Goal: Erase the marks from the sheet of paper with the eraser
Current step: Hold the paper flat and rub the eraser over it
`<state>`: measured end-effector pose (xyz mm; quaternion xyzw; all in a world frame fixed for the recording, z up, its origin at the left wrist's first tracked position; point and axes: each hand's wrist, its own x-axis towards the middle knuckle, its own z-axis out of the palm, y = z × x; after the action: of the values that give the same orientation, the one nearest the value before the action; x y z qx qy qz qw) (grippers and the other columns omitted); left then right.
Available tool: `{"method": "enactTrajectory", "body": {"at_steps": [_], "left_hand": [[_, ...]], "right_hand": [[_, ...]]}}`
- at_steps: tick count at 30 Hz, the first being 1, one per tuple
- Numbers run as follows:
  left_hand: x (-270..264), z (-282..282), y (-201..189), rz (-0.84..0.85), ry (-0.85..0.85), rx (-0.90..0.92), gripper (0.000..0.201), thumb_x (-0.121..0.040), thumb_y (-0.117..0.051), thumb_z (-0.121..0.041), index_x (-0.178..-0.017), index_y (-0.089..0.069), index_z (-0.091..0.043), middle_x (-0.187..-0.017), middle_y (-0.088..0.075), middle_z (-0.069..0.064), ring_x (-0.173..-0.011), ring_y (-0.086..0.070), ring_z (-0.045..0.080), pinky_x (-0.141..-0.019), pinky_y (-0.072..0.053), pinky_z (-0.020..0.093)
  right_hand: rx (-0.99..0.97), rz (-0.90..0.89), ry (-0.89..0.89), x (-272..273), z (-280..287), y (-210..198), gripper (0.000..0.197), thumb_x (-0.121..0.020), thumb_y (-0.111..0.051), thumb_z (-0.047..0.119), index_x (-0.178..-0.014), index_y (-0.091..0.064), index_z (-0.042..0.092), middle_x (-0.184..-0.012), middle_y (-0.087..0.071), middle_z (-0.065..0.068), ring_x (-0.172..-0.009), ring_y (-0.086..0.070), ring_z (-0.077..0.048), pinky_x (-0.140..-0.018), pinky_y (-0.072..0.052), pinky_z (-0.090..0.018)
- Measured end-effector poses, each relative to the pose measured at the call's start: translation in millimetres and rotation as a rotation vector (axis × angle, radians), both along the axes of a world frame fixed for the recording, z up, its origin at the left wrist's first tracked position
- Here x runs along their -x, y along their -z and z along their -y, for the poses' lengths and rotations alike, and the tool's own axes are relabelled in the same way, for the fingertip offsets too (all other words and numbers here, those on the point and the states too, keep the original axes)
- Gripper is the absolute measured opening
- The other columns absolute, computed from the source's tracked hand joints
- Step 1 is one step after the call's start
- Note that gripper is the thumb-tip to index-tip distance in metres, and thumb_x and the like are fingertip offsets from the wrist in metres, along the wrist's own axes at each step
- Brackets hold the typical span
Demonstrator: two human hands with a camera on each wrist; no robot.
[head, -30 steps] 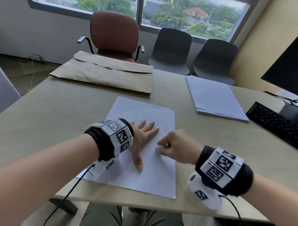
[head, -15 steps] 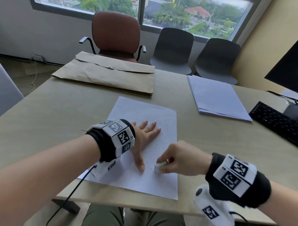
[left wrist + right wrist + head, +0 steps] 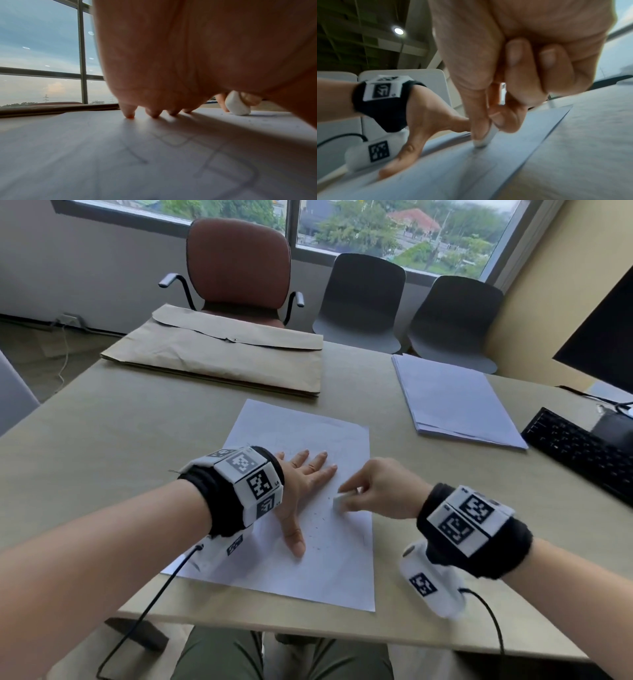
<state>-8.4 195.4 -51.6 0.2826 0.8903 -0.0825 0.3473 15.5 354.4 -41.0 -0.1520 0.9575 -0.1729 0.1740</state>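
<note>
A white sheet of paper (image 3: 329, 573) lies on the table in front of me, with faint pencil marks (image 3: 223, 159) and dark eraser crumbs (image 3: 317, 529) on it. My left hand (image 3: 301, 491) lies flat on the sheet, fingers spread and straight, pressing it down. My right hand (image 3: 373, 491) pinches a small white eraser (image 3: 339, 503) between thumb and fingers, its lower end touching the paper just right of the left hand. The eraser (image 3: 237, 105) also shows past the left palm, and the eraser (image 3: 485, 139) shows under the right fingertips.
A brown envelope folder (image 3: 222, 354) lies at the far side of the table (image 3: 102, 457). A stack of white papers (image 3: 452, 402) sits at the right, then a black keyboard (image 3: 582, 450) and a monitor (image 3: 609, 337). Chairs stand beyond the table.
My right hand carried the eraser toward me down the sheet, then back away from me to beside the left fingers. The left hand stayed flat on the paper.
</note>
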Motion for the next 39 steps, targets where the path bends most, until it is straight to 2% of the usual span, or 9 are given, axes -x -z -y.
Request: {"method": "enactTrajectory", "body": {"at_steps": [3, 7, 12, 17, 20, 25, 30, 35, 39], "left_hand": [[0, 0, 0, 0.0, 0.0, 0.0, 0.136, -0.065, -0.077, -0.053, -0.142, 0.031, -0.024, -0.15, 0.036, -0.001, -0.14, 0.029, 0.023, -0.116, 0.011, 0.049], [0, 1, 0, 0.002, 0.013, -0.001, 0.136, -0.065, -0.078, -0.052, -0.142, 0.031, -0.024, -0.151, 0.035, -0.002, -0.14, 0.029, 0.022, -0.116, 0.011, 0.048], [-1, 1, 0, -0.005, -0.007, -0.008, 0.135, -0.065, -0.077, -0.054, -0.142, 0.03, -0.023, -0.151, 0.035, -0.001, -0.14, 0.028, 0.023, -0.116, 0.01, 0.048], [-1, 1, 0, -0.022, 0.012, -0.014, 0.134, -0.066, -0.076, -0.053, -0.143, 0.029, -0.023, -0.152, 0.033, 0.0, -0.141, 0.026, 0.023, -0.116, 0.009, 0.049], [-1, 2, 0, -0.018, 0.013, -0.008, 0.135, -0.066, -0.077, -0.053, -0.143, 0.03, -0.023, -0.151, 0.034, 0.0, -0.141, 0.027, 0.023, -0.116, 0.01, 0.048], [-1, 1, 0, -0.012, 0.013, -0.017, 0.134, -0.066, -0.076, -0.054, -0.143, 0.03, -0.021, -0.151, 0.035, 0.001, -0.14, 0.028, 0.025, -0.114, 0.01, 0.049], [-1, 1, 0, -0.02, 0.014, -0.014, 0.134, -0.067, -0.076, -0.053, -0.143, 0.029, -0.022, -0.152, 0.034, 0.0, -0.141, 0.027, 0.024, -0.115, 0.01, 0.049], [0, 1, 0, -0.022, 0.019, -0.018, 0.133, -0.067, -0.076, -0.053, -0.144, 0.028, -0.021, -0.151, 0.034, 0.002, -0.14, 0.028, 0.027, -0.114, 0.01, 0.05], [1, 2, 3, -0.026, 0.021, -0.024, 0.135, -0.065, -0.076, -0.055, -0.144, 0.028, -0.021, -0.151, 0.034, 0.001, -0.141, 0.027, 0.027, -0.114, 0.009, 0.05]], "right_hand": [[-0.002, 0.007, -0.051, -14, 1, 5, 0.023, -0.083, -0.064, 0.03, -0.102, -0.073, 0.019, -0.055, -0.056, 0.014, -0.052, -0.045, -0.005, -0.059, -0.037, -0.019], [-0.076, 0.182, -0.206, -31, 5, -4, 0.024, -0.082, -0.066, 0.029, -0.104, -0.072, 0.023, -0.043, -0.051, 0.022, -0.049, -0.049, 0.004, -0.05, -0.033, -0.007], [-0.006, -0.042, -0.005, -1, 4, 4, 0.028, -0.082, -0.065, 0.036, -0.105, -0.071, 0.022, -0.066, -0.052, 0.015, -0.072, -0.05, -0.007, -0.07, -0.041, -0.021], [-0.047, 0.089, -0.184, -33, 2, 3, 0.018, -0.082, -0.063, 0.034, -0.094, -0.073, 0.024, -0.046, -0.049, 0.015, -0.05, -0.045, -0.004, -0.056, -0.036, -0.019], [-0.103, 0.147, -0.196, -23, 6, -5, 0.028, -0.08, -0.066, 0.038, -0.105, -0.071, 0.027, -0.055, -0.047, 0.021, -0.054, -0.045, 0.0, -0.062, -0.037, -0.017], [-0.013, -0.042, -0.028, 7, 9, 5, 0.028, -0.083, -0.065, 0.036, -0.107, -0.071, 0.023, -0.063, -0.052, 0.014, -0.063, -0.047, -0.004, -0.068, -0.039, -0.023], [-0.053, 0.047, -0.139, -17, 5, 3, 0.024, -0.082, -0.066, 0.035, -0.104, -0.071, 0.027, -0.05, -0.046, 0.019, -0.053, -0.044, -0.002, -0.062, -0.036, -0.018], [-0.105, -0.07, -0.13, -2, 20, -4, 0.026, -0.084, -0.062, 0.034, -0.108, -0.069, 0.03, -0.079, -0.055, 0.009, -0.078, -0.047, -0.007, -0.072, -0.039, -0.022], [-0.044, -0.062, -0.134, -7, 23, 5, 0.019, -0.084, -0.06, 0.028, -0.098, -0.072, 0.022, -0.06, -0.049, 0.011, -0.061, -0.044, -0.008, -0.065, -0.036, -0.022]]}}
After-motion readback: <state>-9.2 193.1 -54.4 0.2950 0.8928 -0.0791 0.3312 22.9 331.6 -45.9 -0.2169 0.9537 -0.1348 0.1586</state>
